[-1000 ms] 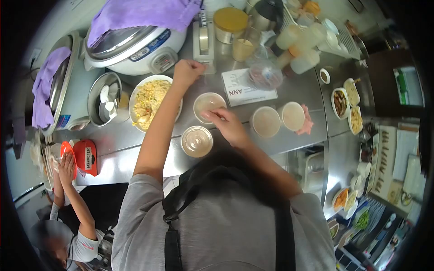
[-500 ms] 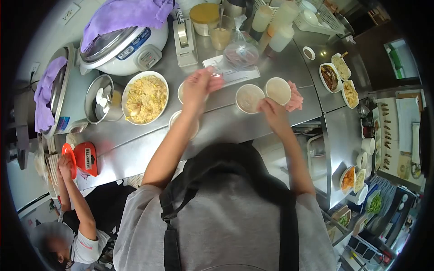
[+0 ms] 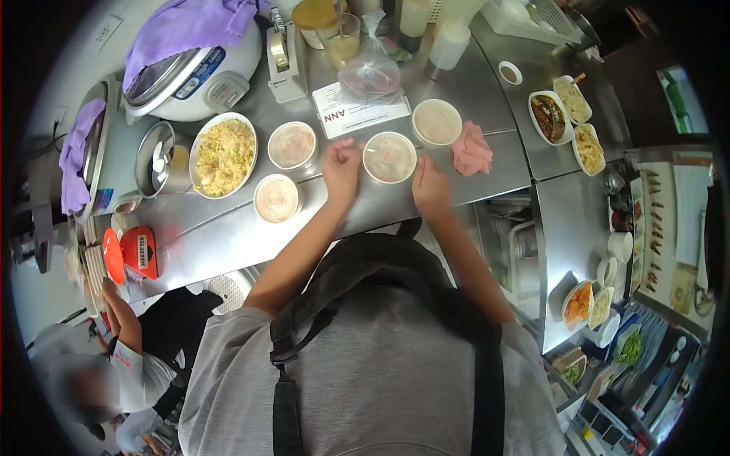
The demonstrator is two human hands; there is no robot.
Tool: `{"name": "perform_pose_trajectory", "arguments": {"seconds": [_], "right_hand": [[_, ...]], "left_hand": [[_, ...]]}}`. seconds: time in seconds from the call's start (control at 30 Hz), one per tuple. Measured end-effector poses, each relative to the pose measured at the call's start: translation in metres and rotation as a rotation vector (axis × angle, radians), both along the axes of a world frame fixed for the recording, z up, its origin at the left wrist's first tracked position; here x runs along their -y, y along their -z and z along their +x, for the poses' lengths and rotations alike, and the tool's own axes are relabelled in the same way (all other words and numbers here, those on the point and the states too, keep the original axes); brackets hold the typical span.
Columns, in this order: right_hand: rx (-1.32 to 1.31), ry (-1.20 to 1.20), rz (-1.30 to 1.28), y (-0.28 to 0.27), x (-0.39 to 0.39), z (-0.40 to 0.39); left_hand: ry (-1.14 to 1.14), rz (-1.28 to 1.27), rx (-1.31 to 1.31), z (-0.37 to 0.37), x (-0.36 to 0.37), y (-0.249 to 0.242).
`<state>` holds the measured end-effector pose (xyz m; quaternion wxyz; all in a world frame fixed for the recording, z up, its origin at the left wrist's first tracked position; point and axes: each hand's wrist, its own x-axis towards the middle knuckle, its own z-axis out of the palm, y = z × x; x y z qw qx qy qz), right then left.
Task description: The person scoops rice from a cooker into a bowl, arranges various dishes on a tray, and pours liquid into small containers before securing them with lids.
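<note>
A round white cup (image 3: 389, 157) with a ringed clear top stands between my hands on the steel counter. My right hand (image 3: 431, 188) grips its right side with closed fingers. Just left of the cup is my left hand (image 3: 341, 169), its fingers curled; whether anything is in them is hidden. Behind and to the right stands another white cup (image 3: 436, 122), next to a crumpled pink cloth (image 3: 472, 149). Two more covered cups, one behind (image 3: 292, 145) and one nearer me (image 3: 277, 198), stand left of my left hand.
A bowl of fried rice (image 3: 225, 155) and a steel pot (image 3: 163, 159) stand at left, below a rice cooker (image 3: 190, 76). A tape dispenser (image 3: 287, 64), a printed box (image 3: 357, 116) and a squeeze bottle (image 3: 450, 45) line the back. A co-worker (image 3: 137, 372) is at lower left.
My left hand has come down and right to beside the cup; a clear piece glinted at its fingers before. The middle cup now sits nearer me, apart from the right cup. The view has shifted.
</note>
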<state>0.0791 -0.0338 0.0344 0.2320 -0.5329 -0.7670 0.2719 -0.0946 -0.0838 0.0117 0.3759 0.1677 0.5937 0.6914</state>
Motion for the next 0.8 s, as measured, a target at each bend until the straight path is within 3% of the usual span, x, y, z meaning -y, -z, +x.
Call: {"name": "perform_pose_trajectory", "arguments": {"seconds": [0.07, 0.17, 0.27, 0.47, 0.57, 0.6, 0.67, 0.8], "right_hand": [[-0.063, 0.004, 0.002, 0.004, 0.0, -0.002], [-0.098, -0.026, -0.171, 0.004, -0.005, -0.002], [-0.113, -0.06, -0.217, 0.022, -0.01, -0.002], [-0.07, 0.0, -0.155, 0.024, -0.01, -0.008], [-0.325, 0.029, -0.078, 0.039, -0.009, 0.01], [-0.423, 0.021, -0.161, 0.031, -0.008, 0.013], [-0.617, 0.004, -0.345, 0.009, 0.008, 0.018], [-0.56, -0.016, -0.506, -0.002, 0.03, 0.004]], "left_hand": [[0.002, -0.033, 0.314, 0.005, 0.01, 0.001], [-0.067, -0.106, 0.55, 0.014, 0.011, 0.0], [-0.142, -0.12, 0.496, 0.028, 0.014, -0.005], [-0.038, -0.005, 0.031, 0.03, 0.016, 0.009], [0.035, -0.082, -0.07, 0.013, 0.026, 0.015], [0.081, -0.176, -0.093, 0.01, 0.033, -0.007], [0.237, -0.11, -0.075, 0.014, 0.044, -0.004], [0.526, -0.055, -0.083, 0.022, 0.054, -0.005]]}}
